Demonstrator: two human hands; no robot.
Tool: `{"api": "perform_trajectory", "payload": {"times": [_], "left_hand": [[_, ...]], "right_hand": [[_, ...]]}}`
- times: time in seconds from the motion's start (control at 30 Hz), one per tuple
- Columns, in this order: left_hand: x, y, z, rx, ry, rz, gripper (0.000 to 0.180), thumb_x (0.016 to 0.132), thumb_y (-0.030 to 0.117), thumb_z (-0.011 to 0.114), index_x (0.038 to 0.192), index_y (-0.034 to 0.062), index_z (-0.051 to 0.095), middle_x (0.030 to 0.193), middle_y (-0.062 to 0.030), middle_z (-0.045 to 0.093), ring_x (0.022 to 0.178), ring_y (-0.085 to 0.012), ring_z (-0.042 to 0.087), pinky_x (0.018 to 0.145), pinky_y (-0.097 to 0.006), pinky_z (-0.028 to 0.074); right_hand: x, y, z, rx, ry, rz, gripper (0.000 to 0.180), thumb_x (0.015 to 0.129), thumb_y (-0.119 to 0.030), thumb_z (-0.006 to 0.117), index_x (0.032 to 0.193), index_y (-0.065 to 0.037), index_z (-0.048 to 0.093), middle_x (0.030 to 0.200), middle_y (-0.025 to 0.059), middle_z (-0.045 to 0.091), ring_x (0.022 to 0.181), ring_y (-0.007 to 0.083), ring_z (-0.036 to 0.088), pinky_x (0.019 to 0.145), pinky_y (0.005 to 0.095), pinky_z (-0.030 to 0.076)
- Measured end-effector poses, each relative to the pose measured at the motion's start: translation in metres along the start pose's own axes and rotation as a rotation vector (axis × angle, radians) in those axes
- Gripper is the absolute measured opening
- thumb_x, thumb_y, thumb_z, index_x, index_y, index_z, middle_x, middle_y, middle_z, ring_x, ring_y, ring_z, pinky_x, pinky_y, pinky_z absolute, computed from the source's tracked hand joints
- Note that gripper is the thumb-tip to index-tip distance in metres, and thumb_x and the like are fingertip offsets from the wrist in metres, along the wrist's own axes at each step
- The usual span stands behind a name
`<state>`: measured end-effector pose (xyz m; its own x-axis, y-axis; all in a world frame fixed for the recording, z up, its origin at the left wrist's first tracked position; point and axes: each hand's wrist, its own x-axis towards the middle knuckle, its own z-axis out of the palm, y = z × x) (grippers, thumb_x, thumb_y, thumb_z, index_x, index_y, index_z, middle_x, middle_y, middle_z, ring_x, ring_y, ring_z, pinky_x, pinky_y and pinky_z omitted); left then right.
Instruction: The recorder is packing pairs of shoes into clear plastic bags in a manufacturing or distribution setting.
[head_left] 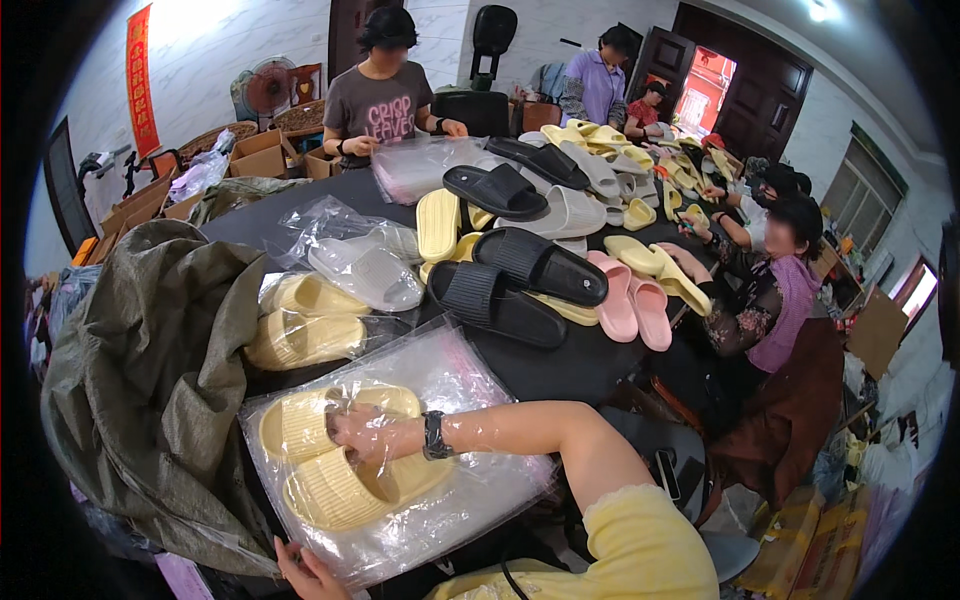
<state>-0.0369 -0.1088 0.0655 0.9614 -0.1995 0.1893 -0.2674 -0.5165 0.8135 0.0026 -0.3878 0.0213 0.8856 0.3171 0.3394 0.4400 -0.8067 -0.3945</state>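
Observation:
My right hand [368, 432] reaches inside a clear plastic bag [490, 440], its fingers closed on a pair of pale yellow slippers [330, 490]. The slippers lie side by side in the bag, ribbed straps toward the left. Part of my fingers is hidden by the slippers. At the bag's near left edge is my left hand [312, 574], low in the picture, with its visible fingers stretched out and apart. The bag rests on a stack of similar clear bags.
Bagged yellow slippers [305, 325] and bagged white slippers [370, 270] lie beyond. Black slippers [510, 300], pink slippers [630, 300] and several others crowd the dark table [520, 375]. A grey-green woven sack [150, 370] bulges at left. Co-workers [385, 100] surround the table.

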Motion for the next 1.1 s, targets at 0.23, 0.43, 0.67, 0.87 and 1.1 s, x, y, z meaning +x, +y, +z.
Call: {"api": "perform_trajectory", "payload": {"times": [0.23,0.43,0.67,0.87,1.1], "left_hand": [[0.018,-0.046,-0.005,-0.312,-0.196,-0.345,0.038,0.093,0.034,0.048,0.094,-0.0024,0.06,0.053,-0.0019,0.05,0.044,-0.0099,0.046,0.041,-0.024,0.035],[0.021,-0.016,-0.011,-0.272,-0.341,-0.229,0.033,0.093,0.029,0.05,0.084,-0.0011,0.058,0.057,-0.0024,0.052,0.046,-0.0104,0.045,0.043,-0.025,0.036],[0.018,-0.025,-0.02,0.226,-0.223,0.008,0.03,0.092,0.023,0.051,0.073,-0.0009,0.051,0.057,-0.0127,0.045,0.05,-0.0216,0.04,0.049,-0.034,0.037],[0.015,-0.074,-0.007,0.439,-0.272,-0.217,0.035,0.08,0.029,0.062,0.101,0.0034,0.048,0.088,-0.0198,0.056,0.078,-0.0346,0.056,0.068,-0.042,0.044],[0.016,0.01,0.014,0.135,-0.033,0.397,0.055,0.079,0.016,0.064,0.126,-0.0005,0.041,0.136,-0.0225,0.034,0.124,-0.0402,0.035,0.101,-0.042,0.032]], "right_hand": [[-0.002,0.0,-0.002,0.009,0.003,0.006,0.025,0.073,-0.015,0.062,0.092,0.001,0.056,0.103,0.0174,0.051,0.096,0.0327,0.051,0.08,0.0407,0.042],[-0.004,0.002,0.002,0.044,0.036,0.006,0.028,0.071,-0.016,0.063,0.093,0.001,0.057,0.104,0.0173,0.05,0.099,0.0317,0.05,0.083,0.0403,0.04],[-0.001,-0.002,-0.001,0.014,-0.004,0.075,0.024,0.071,-0.016,0.062,0.089,-0.001,0.057,0.102,0.0168,0.051,0.097,0.0322,0.051,0.082,0.04,0.04],[-0.004,0.02,0.023,0.022,0.054,-0.046,0.024,0.071,-0.016,0.061,0.089,-0.002,0.056,0.092,0.0175,0.054,0.081,0.0341,0.055,0.07,0.0397,0.045],[0.001,0.007,-0.001,-0.01,-0.047,0.098,0.02,0.071,-0.015,0.062,0.083,0.0,0.061,0.086,0.0196,0.056,0.082,0.0345,0.057,0.075,0.0424,0.046]]}}
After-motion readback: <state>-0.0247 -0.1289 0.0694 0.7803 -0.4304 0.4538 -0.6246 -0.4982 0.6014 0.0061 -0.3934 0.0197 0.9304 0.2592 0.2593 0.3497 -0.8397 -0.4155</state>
